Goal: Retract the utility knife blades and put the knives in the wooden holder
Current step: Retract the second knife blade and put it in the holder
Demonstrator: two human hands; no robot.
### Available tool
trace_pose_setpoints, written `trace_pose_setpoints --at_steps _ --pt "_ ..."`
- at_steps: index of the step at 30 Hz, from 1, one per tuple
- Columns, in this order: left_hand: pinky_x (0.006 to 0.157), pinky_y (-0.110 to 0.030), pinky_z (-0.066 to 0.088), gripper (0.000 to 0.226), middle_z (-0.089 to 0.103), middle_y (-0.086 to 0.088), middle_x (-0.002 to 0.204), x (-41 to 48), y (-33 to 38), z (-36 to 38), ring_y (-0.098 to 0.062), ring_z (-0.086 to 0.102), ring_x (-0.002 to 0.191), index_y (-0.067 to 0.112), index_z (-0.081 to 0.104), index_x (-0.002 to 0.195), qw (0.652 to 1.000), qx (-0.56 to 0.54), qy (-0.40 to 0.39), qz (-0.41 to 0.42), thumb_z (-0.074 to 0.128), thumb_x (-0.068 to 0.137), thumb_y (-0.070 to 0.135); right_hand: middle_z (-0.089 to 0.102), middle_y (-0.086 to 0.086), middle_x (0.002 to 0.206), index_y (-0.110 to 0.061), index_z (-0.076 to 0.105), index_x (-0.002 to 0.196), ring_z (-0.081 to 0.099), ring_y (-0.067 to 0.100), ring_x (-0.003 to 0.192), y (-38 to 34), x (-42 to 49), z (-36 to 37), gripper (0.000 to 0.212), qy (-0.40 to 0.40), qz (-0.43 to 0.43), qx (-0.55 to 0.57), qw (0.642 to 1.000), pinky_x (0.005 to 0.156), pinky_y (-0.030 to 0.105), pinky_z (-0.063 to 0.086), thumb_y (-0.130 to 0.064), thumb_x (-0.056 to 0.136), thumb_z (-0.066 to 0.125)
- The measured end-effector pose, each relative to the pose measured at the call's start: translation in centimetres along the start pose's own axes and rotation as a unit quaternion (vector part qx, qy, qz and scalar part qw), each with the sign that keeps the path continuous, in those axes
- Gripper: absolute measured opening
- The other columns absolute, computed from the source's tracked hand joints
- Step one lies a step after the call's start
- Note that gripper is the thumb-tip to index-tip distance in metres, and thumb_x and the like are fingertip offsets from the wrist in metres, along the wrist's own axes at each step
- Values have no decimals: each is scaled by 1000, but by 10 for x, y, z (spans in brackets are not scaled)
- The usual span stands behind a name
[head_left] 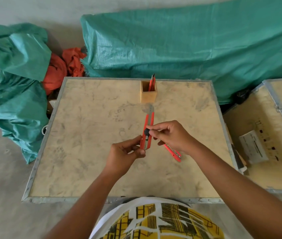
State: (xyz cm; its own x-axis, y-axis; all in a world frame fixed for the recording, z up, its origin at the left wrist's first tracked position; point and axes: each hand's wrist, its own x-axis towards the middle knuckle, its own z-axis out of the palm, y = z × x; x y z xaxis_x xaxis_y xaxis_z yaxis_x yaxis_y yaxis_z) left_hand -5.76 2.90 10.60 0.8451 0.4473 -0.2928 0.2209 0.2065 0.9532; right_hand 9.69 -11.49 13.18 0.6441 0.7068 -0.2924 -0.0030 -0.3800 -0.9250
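I hold a red utility knife (149, 120) above the middle of the wooden table (88, 135), its tip pointing away toward the holder. A short piece of grey blade sticks out at its far end. My left hand (126, 155) pinches the knife's near end. My right hand (173, 135) grips its side, with the thumb on the black slider. Another red knife (174, 153) lies flat on the table, partly hidden under my right hand. The square wooden holder (148, 96) stands at the table's far edge with two red knives (152, 82) upright in it.
Green tarpaulin (188, 45) covers bulky things behind and left of the table, with orange cloth (62, 69) between. A second wooden crate (266, 135) with a label stands close on the right. The table has a metal rim.
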Motion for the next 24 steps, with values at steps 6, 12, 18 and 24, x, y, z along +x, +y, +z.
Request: trace_pose_setpoints --at_steps 6,12,18,24 --pt "77 -36 62 46 79 -12 96 -9 7 53 -28 69 85 13 71 114 999 -29 12 8 73 77 -15 79 -1 107 -19 80 108 74 14 99 3 -15 -51 21 -77 -58 -73 993 95 34 59 -13 88 77" --pt "83 -44 61 45 77 -18 101 -16 11 95 -35 70 91 4 70 118 998 -36 41 13 74 77 -12 74 -12 104 -22 77 116 70 9 85 2 -25 -87 27 -114 -88 -111 983 73 19 57 -15 91 75" --pt "83 -42 62 46 78 -16 99 -21 20 112 -39 73 95 7 72 116 996 -33 74 23 75 75 -13 76 -11 98 -25 77 96 71 11 84 4 -25 -90 16 -67 -109 -116 985 72 28 59 -30 83 83" --pt "81 -33 61 48 80 -9 96 -18 28 103 -29 75 89 12 73 116 995 2 87 47 80 72 -8 76 -9 106 -28 78 108 71 13 90 -6 -18 -88 22 -111 -136 -116 978 80 28 61 -19 88 78"
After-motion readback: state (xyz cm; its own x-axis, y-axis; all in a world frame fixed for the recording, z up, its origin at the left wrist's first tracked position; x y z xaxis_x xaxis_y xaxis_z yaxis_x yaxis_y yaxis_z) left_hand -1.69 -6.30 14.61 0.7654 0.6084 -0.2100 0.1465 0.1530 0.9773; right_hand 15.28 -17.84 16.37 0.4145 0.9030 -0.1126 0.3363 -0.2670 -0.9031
